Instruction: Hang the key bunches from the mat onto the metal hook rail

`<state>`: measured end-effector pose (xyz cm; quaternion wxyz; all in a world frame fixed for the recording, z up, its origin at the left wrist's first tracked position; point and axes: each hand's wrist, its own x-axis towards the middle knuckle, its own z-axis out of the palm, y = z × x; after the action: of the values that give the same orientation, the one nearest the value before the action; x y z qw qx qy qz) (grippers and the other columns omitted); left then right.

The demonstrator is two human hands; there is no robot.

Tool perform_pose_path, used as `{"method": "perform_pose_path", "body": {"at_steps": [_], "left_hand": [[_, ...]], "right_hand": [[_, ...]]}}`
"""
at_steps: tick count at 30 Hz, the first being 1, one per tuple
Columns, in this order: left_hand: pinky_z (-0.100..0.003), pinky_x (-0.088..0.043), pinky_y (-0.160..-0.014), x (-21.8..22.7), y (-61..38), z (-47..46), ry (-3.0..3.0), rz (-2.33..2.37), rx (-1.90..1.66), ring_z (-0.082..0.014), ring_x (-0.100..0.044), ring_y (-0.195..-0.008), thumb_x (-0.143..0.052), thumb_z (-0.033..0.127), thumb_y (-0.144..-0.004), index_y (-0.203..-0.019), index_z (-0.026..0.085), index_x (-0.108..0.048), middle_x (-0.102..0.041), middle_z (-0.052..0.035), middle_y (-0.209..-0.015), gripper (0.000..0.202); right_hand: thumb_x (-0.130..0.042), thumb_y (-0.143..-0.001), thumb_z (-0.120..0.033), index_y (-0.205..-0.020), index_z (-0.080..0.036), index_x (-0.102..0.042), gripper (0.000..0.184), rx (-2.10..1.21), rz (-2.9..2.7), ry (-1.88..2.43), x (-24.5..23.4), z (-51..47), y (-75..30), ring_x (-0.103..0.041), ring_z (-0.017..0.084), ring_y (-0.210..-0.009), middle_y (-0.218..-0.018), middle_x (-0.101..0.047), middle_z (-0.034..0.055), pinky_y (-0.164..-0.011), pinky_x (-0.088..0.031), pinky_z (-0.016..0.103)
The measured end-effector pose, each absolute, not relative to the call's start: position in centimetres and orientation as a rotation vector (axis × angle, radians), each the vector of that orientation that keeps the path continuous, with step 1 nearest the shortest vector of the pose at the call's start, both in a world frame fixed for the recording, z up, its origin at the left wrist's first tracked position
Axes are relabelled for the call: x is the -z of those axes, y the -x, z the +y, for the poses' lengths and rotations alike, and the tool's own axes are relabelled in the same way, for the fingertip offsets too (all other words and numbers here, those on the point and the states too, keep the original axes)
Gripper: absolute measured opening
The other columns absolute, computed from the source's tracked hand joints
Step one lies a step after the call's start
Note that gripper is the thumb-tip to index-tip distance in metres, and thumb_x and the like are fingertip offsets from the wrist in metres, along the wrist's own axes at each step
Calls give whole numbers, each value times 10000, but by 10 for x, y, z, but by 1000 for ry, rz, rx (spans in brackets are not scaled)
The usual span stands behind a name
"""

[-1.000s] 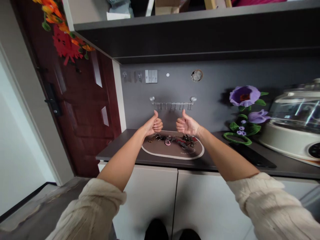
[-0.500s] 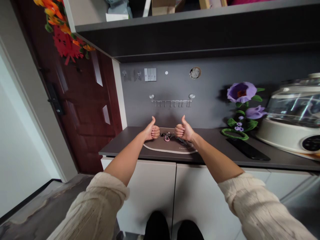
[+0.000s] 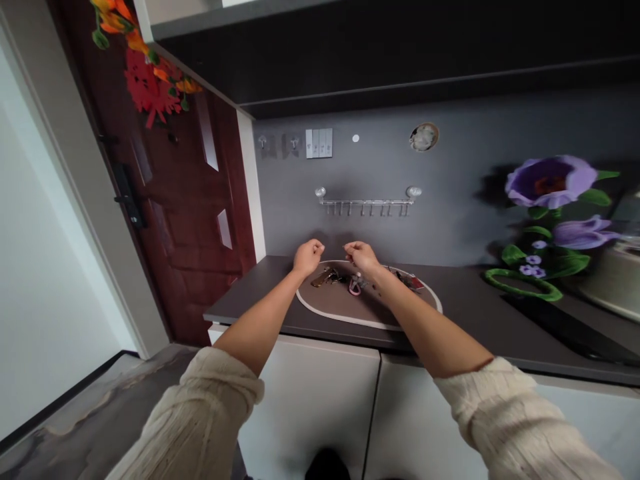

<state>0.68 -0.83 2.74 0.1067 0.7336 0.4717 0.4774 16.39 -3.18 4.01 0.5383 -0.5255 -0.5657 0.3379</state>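
Observation:
Both hands hover over the back of an oval brown mat (image 3: 345,308) with a pale rim. My left hand (image 3: 309,258) is closed, its thumb against curled fingers, above the mat's left end. Facing it across a small gap, my right hand (image 3: 361,256) is closed too, fingers bent inward. Nothing shows in either hand. Beneath them lie a bunch of keys (image 3: 327,276) on the left and a pink carabiner-like clip (image 3: 355,285) in the middle. Partly behind my right forearm are more small dark items with a red piece (image 3: 415,283).
A clear rail with several hooks (image 3: 367,203) is fixed to the grey wall behind. Purple artificial flowers (image 3: 550,183) and a black flat object (image 3: 565,330) occupy the counter's right, beside a white appliance (image 3: 613,277). A dark shelf (image 3: 380,60) overhangs; a red-brown door (image 3: 193,227) is left.
The raised thumbs have folded down and both hands have turned inward, drawing closer together. The view has tipped down and shifted, showing more of the mat and the keys.

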Motion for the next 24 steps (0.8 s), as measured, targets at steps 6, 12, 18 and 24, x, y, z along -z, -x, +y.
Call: {"method": "perform_pose_path", "body": {"at_steps": [6, 12, 18, 24], "left_hand": [[-243, -374, -705, -2, -6, 9, -2269, 1437, -1389, -129, -517, -724, -485, 235, -747, -814, 164, -609, -605, -50, -788, 158], [-230, -373, -619, 13, 3, 21, -2239, 1423, -1219, -117, -506, -614, -514, 216, -707, -730, 165, -630, -608, -32, -688, 129], [-227, -372, -592, 14, 5, 22, -2180, 1386, -1217, -107, -492, -580, -531, 224, -693, -724, 152, -633, -604, -30, -659, 129], [-233, -374, -601, 15, 2, 17, -2242, 1346, -1139, -112, -485, -588, -533, 237, -696, -710, 153, -641, -603, -33, -655, 138]], "right_hand": [[-495, -674, -185, -719, -155, -582, 102, -430, -1571, 1456, -18, -3, -151, -501, 87, -596, -703, -601, 16, -601, -378, 203], [-509, -673, -137, -729, -162, -636, 140, -175, -1871, 1554, -9, 1, -160, -544, 121, -698, -741, -633, 35, -665, -378, 213], [-516, -695, -124, -855, -204, -649, 223, -27, -2043, 1622, -6, 5, -170, -554, 144, -767, -843, -644, 45, -695, -378, 224], [-491, -738, -160, -916, -255, -645, 254, 34, -2150, 1649, 3, 11, -171, -539, 155, -858, -942, -622, 53, -769, -361, 246]]}}
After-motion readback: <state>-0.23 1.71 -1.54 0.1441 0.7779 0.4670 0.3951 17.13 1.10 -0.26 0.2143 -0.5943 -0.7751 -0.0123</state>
